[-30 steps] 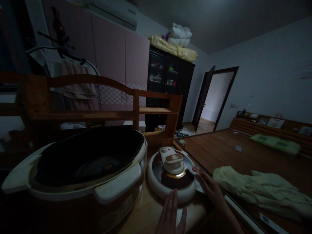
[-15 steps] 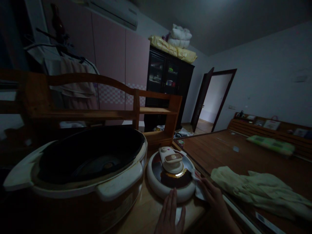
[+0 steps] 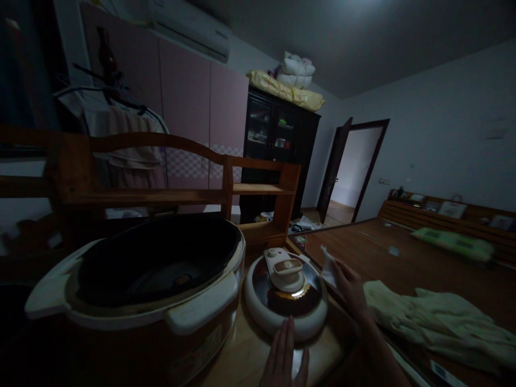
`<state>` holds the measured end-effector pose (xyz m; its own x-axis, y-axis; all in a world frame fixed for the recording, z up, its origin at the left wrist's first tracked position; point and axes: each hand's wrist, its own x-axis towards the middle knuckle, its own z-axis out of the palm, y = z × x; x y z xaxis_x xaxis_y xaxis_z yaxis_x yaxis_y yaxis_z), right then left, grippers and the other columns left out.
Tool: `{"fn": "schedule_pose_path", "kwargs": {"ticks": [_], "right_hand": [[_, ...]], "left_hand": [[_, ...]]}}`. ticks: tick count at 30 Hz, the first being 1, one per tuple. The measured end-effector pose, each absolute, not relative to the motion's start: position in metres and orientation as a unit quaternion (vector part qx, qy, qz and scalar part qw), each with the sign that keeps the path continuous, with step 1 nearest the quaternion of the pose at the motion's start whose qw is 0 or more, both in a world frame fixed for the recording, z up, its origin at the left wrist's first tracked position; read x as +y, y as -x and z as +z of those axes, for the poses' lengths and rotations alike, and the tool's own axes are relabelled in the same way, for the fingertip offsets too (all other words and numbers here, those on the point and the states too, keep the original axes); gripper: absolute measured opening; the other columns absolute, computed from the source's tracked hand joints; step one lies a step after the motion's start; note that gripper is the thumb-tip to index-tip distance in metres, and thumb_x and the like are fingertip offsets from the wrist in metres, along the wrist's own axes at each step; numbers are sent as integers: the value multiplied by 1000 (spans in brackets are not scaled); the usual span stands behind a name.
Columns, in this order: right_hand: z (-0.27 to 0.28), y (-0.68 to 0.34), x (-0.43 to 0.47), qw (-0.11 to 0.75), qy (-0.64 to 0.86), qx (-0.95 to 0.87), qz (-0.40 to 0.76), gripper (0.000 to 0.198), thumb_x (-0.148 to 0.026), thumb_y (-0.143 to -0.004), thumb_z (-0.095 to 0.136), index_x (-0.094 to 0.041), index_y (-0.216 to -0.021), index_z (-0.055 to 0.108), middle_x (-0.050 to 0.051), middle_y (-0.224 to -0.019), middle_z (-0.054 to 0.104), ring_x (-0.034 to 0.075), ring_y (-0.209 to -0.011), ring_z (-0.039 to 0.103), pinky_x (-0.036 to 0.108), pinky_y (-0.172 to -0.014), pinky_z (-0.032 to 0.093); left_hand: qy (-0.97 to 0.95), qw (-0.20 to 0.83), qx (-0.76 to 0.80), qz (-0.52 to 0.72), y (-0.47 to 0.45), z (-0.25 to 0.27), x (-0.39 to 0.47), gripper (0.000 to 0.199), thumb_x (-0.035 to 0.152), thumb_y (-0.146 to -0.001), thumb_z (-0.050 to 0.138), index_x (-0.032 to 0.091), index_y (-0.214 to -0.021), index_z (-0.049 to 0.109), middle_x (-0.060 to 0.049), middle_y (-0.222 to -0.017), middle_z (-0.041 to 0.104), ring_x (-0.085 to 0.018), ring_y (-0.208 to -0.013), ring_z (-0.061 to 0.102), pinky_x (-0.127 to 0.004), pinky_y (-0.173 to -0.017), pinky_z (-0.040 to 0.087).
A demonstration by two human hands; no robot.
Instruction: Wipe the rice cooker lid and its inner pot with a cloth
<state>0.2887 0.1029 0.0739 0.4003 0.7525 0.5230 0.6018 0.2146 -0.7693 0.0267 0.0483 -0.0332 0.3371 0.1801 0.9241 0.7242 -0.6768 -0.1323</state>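
Observation:
A round cooker lid (image 3: 258,317) with a cream rim, a dark shiny top and a raised handle lies on the wooden desk (image 3: 242,355). My left hand (image 3: 282,355) is flat with fingers stretched out, its fingertips resting on the lid's near rim. To the right of the lid, my right hand (image 3: 349,282) pinches a white tissue (image 3: 329,270) and is held just off the rim. Left of the lid stands a large cooker pot (image 3: 203,306), its dark inside open to view and a white handle on each side.
A wooden shelf rail (image 3: 161,196) runs behind the pot. On the right is a broad brown wooden surface (image 3: 346,242) with a crumpled pale green cloth (image 3: 435,317) on it. Beyond stand a black cabinet (image 3: 306,140) and an open door (image 3: 336,166).
My right hand has lifted the white tissue up and away from the lid's right rim. My left hand stays on the near rim. The head view has shifted slightly.

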Motion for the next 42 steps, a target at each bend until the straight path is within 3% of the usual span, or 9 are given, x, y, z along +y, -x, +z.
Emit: {"fn": "schedule_pose_path", "kwargs": {"ticks": [6,13,18,25,32,42], "right_hand": [[69,-273,164,510,595,-612,108,47,-59,-84,54,-21,-102,74,8,-104,73,30,-96,66,40,-86,50],[48,-286,159,515,594,-610,99,52,-62,-86,49,-18,-100,73,9,-102,73,29,-94,66,37,-83,49],[48,-287,160,504,607,-606,100,49,-61,-87,49,-21,-102,73,7,-103,73,29,-95,66,37,-84,49],[51,-284,153,484,626,-604,88,48,-60,-86,50,-22,-103,73,8,-103,73,31,-95,66,38,-83,49],[52,-283,150,478,634,-603,79,46,-57,-86,52,-22,-104,74,7,-104,73,31,-96,66,38,-83,50],[52,-282,148,483,652,-583,47,45,-58,-85,51,-22,-97,76,7,-94,75,30,-88,68,36,-76,50]], "left_hand": [[779,270,-312,-472,-30,-49,56,44,37,-77,69,22,-117,61,-10,-133,57,-22,-128,48,-31,-102,45],[747,293,-330,-497,-33,-61,73,42,40,-81,64,14,-114,65,-3,-123,65,-13,-138,32,-17,-106,37],[772,292,-333,-456,-28,-56,65,45,34,-82,63,12,-121,60,-6,-135,56,-16,-136,36,-20,-103,41],[754,285,-318,-499,-35,-46,54,34,31,-75,70,22,-107,64,-11,-128,61,-25,-122,53,-35,-97,50],[740,262,-306,-538,-38,-37,50,32,29,-72,74,20,-100,62,-15,-123,63,-26,-120,56,-36,-94,51],[730,243,-316,-556,-40,-32,46,38,27,-69,77,19,-101,59,-15,-136,53,-27,-123,53,-36,-98,48]]}}
